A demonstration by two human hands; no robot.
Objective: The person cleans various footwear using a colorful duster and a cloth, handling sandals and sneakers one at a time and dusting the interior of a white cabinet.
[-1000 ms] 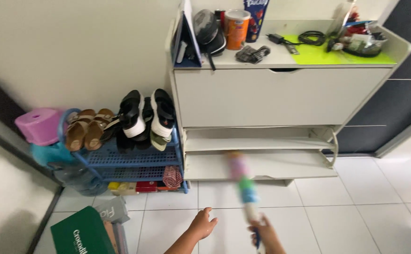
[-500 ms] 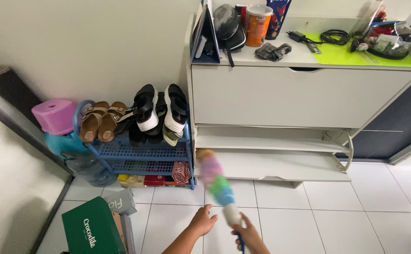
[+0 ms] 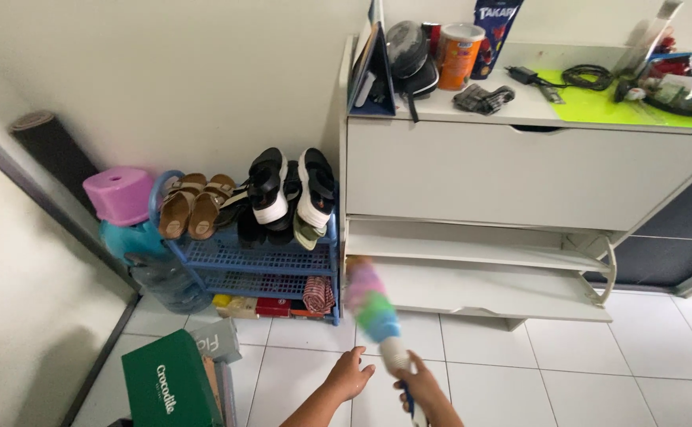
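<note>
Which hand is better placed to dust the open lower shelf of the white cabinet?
Probably the right hand: it grips the multicoloured duster, whose head reaches toward the open lower shelf. The left hand is empty.

The right hand (image 3: 423, 389) grips a pastel duster (image 3: 373, 304) angled up toward the white cabinet (image 3: 520, 178), beside the blue shoe rack (image 3: 243, 261), while the left hand (image 3: 350, 373) hovers open over the floor (image 3: 567, 379).

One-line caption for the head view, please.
Right hand holds a multicoloured duster toward a white shoe cabinet; left hand open.
</note>
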